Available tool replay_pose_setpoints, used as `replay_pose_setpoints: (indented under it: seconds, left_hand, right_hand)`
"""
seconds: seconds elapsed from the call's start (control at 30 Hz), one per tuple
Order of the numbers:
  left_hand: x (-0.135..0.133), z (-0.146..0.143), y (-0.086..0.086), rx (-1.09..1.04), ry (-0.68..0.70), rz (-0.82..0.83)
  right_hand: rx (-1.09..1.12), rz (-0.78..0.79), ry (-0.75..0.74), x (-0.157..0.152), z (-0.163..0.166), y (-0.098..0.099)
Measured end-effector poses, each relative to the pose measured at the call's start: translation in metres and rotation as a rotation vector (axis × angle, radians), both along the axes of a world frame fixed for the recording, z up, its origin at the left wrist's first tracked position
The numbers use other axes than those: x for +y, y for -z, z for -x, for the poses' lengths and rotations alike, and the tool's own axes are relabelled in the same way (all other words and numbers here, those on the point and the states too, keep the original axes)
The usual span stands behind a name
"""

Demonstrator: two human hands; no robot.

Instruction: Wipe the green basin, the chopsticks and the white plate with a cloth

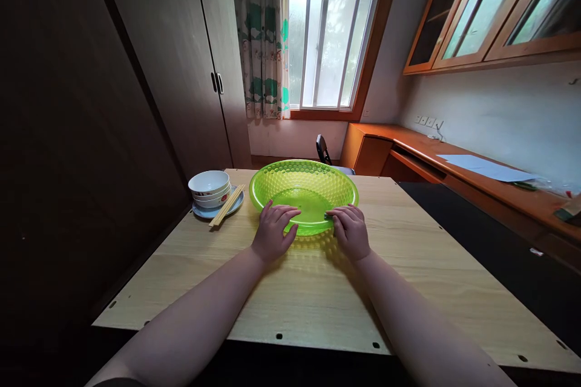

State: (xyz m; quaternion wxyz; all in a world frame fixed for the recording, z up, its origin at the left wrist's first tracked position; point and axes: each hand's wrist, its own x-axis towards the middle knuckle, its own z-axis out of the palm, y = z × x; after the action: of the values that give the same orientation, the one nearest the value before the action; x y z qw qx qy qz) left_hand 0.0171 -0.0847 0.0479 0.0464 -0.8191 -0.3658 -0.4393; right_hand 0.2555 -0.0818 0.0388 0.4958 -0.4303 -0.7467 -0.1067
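Note:
A translucent green plastic basin (305,199) with a dimpled wall stands on the wooden table. My left hand (275,231) grips its near rim on the left, fingers over the edge and thumb on the outside. On the right part of the same rim is my right hand (351,231), its fingers hooked over and its thumb below. A small dark spot shows at the right fingertips; I cannot make out what it is. Left of the basin, a stack of white bowls (209,182) sits on a plate (236,204), with wooden chopsticks (227,208) resting across the plate's edge.
The light wooden tabletop (308,296) has small slots along its edges. A dark wardrobe (158,60) rises on the left. Beyond the table are a folding chair (323,150) and a window. An orange desk (408,148) with papers (485,168) runs along the right wall.

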Motion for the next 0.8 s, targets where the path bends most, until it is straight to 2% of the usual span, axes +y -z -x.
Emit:
replay_pose_setpoints:
  seconds: [0.23,0.57,0.8]
  left_hand:
    - [-0.001,-0.005,0.001,0.065,0.047,-0.021]
    - [-0.001,-0.004,0.001,0.03,0.043,0.0]
    - [0.003,-0.001,0.001,-0.022,0.023,0.008]
  right_hand:
    - [-0.124,0.013,-0.056,-0.01,0.011,-0.005]
    - [0.012,-0.005,0.047,0.005,-0.009,0.0]
    - [-0.071,-0.006,-0.049,-0.001,-0.002,-0.002]
